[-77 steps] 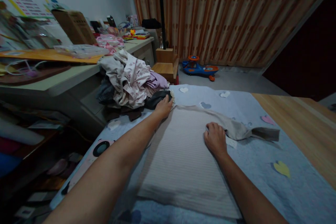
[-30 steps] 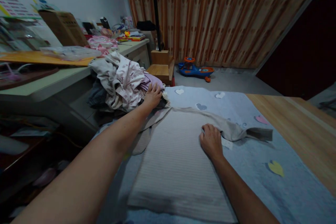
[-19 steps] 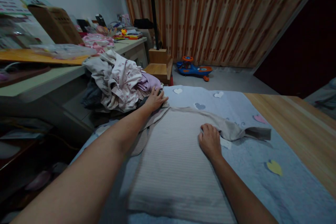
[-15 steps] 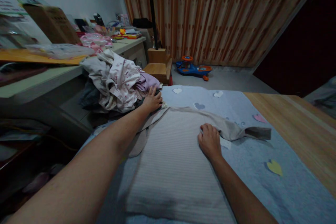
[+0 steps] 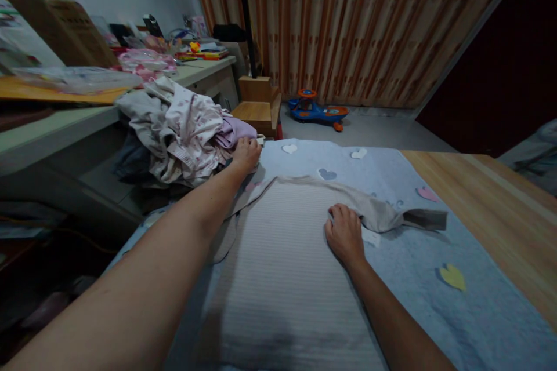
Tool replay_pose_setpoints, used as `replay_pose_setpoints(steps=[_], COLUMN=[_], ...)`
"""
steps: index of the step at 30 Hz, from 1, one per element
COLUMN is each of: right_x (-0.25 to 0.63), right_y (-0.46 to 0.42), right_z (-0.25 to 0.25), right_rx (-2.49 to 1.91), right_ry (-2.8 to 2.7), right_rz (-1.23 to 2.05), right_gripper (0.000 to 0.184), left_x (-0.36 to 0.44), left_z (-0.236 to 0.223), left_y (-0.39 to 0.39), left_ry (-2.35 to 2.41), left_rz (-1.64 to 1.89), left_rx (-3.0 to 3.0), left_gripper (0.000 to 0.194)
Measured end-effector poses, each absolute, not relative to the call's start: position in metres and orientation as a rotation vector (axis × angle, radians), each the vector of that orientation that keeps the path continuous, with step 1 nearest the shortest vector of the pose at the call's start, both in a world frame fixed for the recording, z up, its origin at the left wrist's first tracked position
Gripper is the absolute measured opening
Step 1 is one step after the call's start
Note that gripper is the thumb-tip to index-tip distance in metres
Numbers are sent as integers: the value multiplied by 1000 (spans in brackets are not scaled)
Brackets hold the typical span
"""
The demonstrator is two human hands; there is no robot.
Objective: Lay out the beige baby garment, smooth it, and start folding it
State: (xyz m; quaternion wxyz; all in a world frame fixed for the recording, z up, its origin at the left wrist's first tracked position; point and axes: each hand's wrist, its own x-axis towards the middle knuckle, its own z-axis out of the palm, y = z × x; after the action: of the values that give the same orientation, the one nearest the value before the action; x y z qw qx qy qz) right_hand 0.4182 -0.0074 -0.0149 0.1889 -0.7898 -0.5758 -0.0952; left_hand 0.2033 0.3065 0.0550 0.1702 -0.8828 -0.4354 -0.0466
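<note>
Lying flat on a light-blue heart-patterned sheet (image 5: 395, 284), the pale-grey striped cloth shirt (image 5: 282, 261) seemed light and limp, best held at its shoulders; the right hand (image 5: 344, 235) rested on it, the left hand (image 5: 247, 154) by crumpled multicoloured clothes (image 5: 185, 130), each grip's closure unclear.

A shirt (image 5: 282, 261) lies on a blanket (image 5: 404, 295) in the near middle, its right sleeve (image 5: 383, 214) reaching out toward the right. The right hand (image 5: 345, 233) rests on the shirt's right side, just left of that sleeve. Far left of the shirt, a clothes pile (image 5: 183, 127) sits beside a desk (image 5: 194, 72), with the left hand (image 5: 246, 153) at the pile's right edge. On the desk, a box (image 5: 65, 32) stands left and books (image 5: 206, 55) lie farther back. Right of the blanket runs a board (image 5: 491, 203). Beyond the blanket's far edge, a toy car (image 5: 317, 111) stands on the floor (image 5: 378, 127) before a curtain (image 5: 348, 23).
</note>
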Motion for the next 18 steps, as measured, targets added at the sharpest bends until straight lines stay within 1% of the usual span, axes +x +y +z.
replay_pose_setpoints(steps=[1, 4, 8, 10, 13, 16, 18], right_x=[418, 417, 417, 417, 417, 417, 417], right_y=[-7, -7, -7, -7, -7, -7, -7], right_z=[-15, -15, -15, -15, -15, -15, -15], right_rx=[-2222, -2228, -2238, -2237, -2236, -2236, -2233], right_ry=[-1619, -1616, -1614, -1617, -1624, -1626, -1629], right_rz=[-266, -262, -270, -274, -279, -291, -301], right_gripper=[24, 25, 24, 24, 24, 21, 21], left_x=[206, 210, 210, 209, 208, 205, 201], left_z=[57, 59, 46, 37, 28, 28, 30], left_y=[308, 309, 299, 292, 285, 276, 264], left_ry=[-1267, -1318, -1299, -1268, -1283, -1245, -1183], left_rz=[-167, -240, -271, -285, -331, -384, -387], left_rx=[-2491, -2439, -2478, -2527, -2545, -2560, -2584], left_gripper=[45, 30, 30, 33, 44, 56, 61])
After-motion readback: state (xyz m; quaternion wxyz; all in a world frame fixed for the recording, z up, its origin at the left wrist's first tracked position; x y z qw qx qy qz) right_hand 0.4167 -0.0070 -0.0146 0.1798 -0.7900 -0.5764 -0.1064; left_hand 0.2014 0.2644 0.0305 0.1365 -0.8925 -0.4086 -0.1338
